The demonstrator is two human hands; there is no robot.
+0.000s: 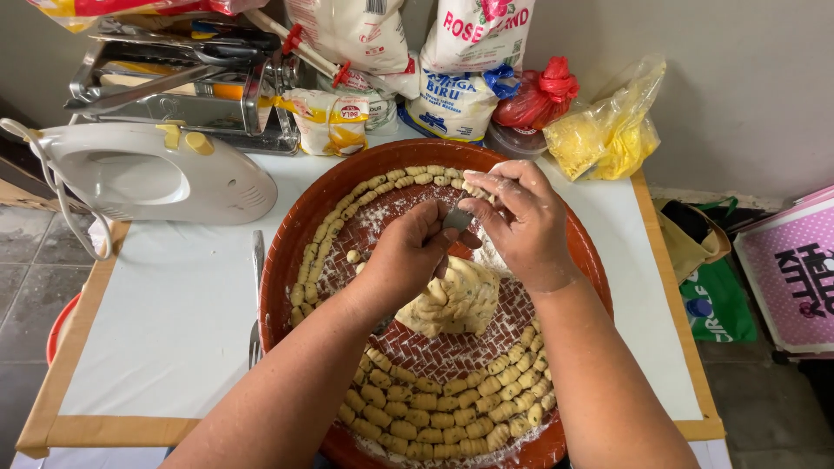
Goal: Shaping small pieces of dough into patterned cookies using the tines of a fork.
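Head view, looking down on a desk (165,330) with a white top and tan border. At centre sits a round reddish-brown tray (287,252) with a woven floor dusted in flour.

Left hand (408,252) — fingers curled together over the tray's middle, closed on a small grey tool (458,219) of which only a tip shows between the two hands. Right hand (521,221) — floured, fingers bent and pressed together at the tray's 12 o'clock, fingertips touching the tool and just beside the top row of pieces; whether it pinches a bit of dough cannot be told.

Dough lump (456,300) — pale, flecked, lying on the tray floor just below both hands, near centre. Cut pieces (434,412) — small ridged lumps, packed in rows from 4 to 7 o'clock; a single curved line of them runs along the rim from 9 to 12 o'clock.

Around the tray: a white hand mixer (148,178) at 10 o'clock; a metal pasta roller (182,82) behind it; flour bags (452,69) at 12 o'clock; a red bag (539,95) and a yellow bag (608,130) at 1 o'clock. A fork (256,295) lies on the desk just left of the tray, at 9 o'clock.
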